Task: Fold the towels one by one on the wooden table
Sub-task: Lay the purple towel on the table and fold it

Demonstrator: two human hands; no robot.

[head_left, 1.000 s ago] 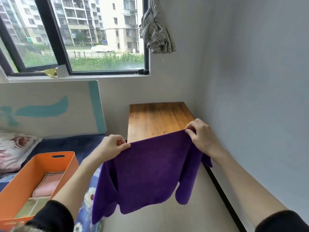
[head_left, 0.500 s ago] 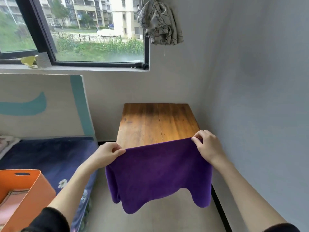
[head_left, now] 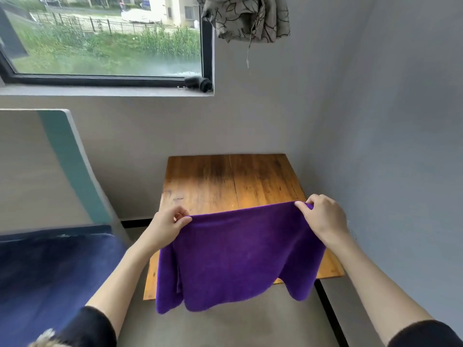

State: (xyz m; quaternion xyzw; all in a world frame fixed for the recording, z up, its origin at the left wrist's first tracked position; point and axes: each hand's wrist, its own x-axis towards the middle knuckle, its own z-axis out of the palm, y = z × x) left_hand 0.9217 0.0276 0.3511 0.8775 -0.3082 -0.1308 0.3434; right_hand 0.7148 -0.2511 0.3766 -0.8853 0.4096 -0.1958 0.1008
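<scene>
overhead, left hand (head_left: pixel 166 227) and right hand (head_left: pixel 322 217) pinch plush purple towel (head_left: pixel 238 256) above grained wooden table (head_left: pixel 225 181).

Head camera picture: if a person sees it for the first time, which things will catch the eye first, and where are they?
The purple towel stands out first: it hangs spread in the lower middle, pinched at its top corners by the left hand and the right hand. Behind it, the wooden table sits in the corner against the grey walls. Above, a window shows green grass, with a bunched patterned curtain at its right.
</scene>
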